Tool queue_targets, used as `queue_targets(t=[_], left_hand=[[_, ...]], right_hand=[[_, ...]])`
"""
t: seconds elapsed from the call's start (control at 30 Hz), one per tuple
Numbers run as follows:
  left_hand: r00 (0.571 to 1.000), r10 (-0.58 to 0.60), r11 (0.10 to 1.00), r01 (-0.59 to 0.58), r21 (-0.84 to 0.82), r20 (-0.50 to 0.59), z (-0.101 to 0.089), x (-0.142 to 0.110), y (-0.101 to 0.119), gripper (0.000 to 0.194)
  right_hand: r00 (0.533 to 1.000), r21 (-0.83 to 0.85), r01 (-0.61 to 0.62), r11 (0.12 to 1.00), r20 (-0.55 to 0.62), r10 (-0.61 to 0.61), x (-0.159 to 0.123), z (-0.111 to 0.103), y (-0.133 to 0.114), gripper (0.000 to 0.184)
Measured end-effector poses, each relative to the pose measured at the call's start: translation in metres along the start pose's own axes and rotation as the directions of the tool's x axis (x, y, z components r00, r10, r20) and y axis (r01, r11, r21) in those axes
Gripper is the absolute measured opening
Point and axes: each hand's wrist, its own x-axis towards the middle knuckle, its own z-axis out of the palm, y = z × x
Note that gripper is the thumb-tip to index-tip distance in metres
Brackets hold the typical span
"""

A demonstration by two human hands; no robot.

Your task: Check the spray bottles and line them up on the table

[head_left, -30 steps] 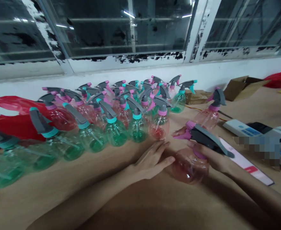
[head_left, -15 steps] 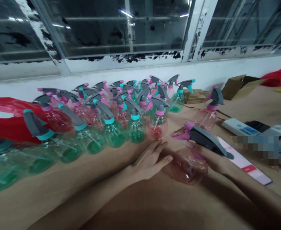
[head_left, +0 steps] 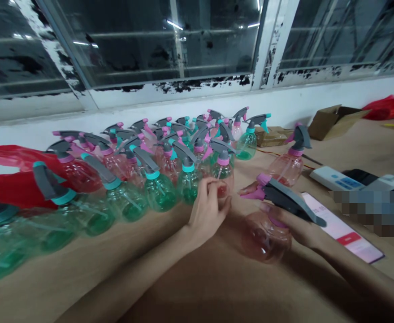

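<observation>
My right hand [head_left: 296,222] grips a pink spray bottle [head_left: 266,237] around its neck, below the grey and pink trigger head. The bottle leans over the table, some liquid showing inside. In front of another pink spray bottle [head_left: 224,172], my left hand [head_left: 207,208] is raised with bent fingers, thumb apart, holding nothing. Whether its fingertips touch that bottle I cannot tell. Just left of this hand stands a green spray bottle [head_left: 188,184] with a turquoise collar. Beyond my right hand, a further pink spray bottle [head_left: 286,166] stands by itself.
Several green and pink spray bottles [head_left: 159,190] stand in rows at the left and back. A lit phone [head_left: 348,233] lies right of my right hand, near a white device [head_left: 336,179]. Cardboard boxes [head_left: 331,123] and red plastic bags [head_left: 390,106] are along the wall.
My left hand has gone from lying flat with stretched fingers to raised with bent fingers, nearer the front pink bottle. My right hand keeps its bottle in nearly the same place.
</observation>
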Motion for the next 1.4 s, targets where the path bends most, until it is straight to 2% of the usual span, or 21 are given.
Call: queue_targets(t=[0.1, 0.23, 0.4, 0.57, 0.67, 0.73, 0.87, 1.03, 1.17, 1.3, 1.4], left_hand=[[0.999, 0.013, 0.995, -0.009, 0.095, -0.045, -0.003, 0.027, 0.012, 0.04], [0.998, -0.033, 0.974, 0.044, 0.223, -0.049, -0.003, 0.045, 0.024, 0.04], [0.996, -0.091, 0.943, 0.086, 0.323, 0.0, 0.004, 0.045, 0.027, 0.042], [0.995, -0.104, 0.934, 0.095, 0.345, 0.008, 0.008, 0.047, 0.022, 0.042], [0.996, -0.089, 0.944, 0.078, 0.32, 0.022, 0.007, 0.048, 0.016, 0.043], [0.997, -0.074, 0.954, 0.06, 0.293, 0.036, 0.005, 0.048, 0.011, 0.045], [0.997, -0.047, 0.971, 0.032, 0.236, 0.06, 0.006, 0.047, 0.005, 0.048], [0.997, -0.029, 0.983, 0.016, 0.184, 0.066, 0.009, 0.045, 0.001, 0.048], [0.998, -0.002, 0.985, -0.008, 0.17, 0.059, 0.003, 0.038, 0.007, 0.044], [0.997, 0.046, 0.973, -0.058, 0.221, 0.062, -0.012, 0.019, 0.02, 0.04], [0.991, 0.083, 0.957, -0.109, 0.268, 0.109, -0.025, -0.006, 0.025, 0.042]], right_hand=[[0.999, -0.016, -0.026, 1.0, 0.034, 0.026, 0.005, 0.0, -0.006, 0.014], [0.998, 0.01, -0.044, 0.999, 0.052, 0.043, 0.007, -0.001, -0.001, 0.013], [0.995, 0.015, 0.014, 1.0, 0.095, -0.016, 0.007, -0.003, 0.005, 0.015], [0.978, -0.002, 0.107, 0.994, 0.181, -0.104, 0.013, -0.004, -0.023, 0.013], [0.975, 0.005, 0.139, 0.99, 0.177, -0.138, 0.013, -0.005, -0.036, 0.01], [0.986, -0.019, 0.109, 0.994, 0.127, -0.105, 0.012, -0.005, -0.033, 0.008], [0.999, -0.04, 0.051, 0.998, 0.02, -0.051, 0.009, -0.005, -0.019, 0.009], [0.995, 0.01, 0.073, 0.997, 0.066, -0.073, 0.009, -0.005, -0.016, 0.01], [0.997, 0.027, 0.042, 0.999, 0.062, -0.043, 0.009, -0.005, -0.014, 0.013], [0.998, 0.023, -0.007, 1.0, 0.056, 0.006, 0.008, -0.004, -0.009, 0.013], [0.999, 0.019, -0.026, 0.999, 0.045, 0.025, 0.007, -0.003, -0.008, 0.016]])
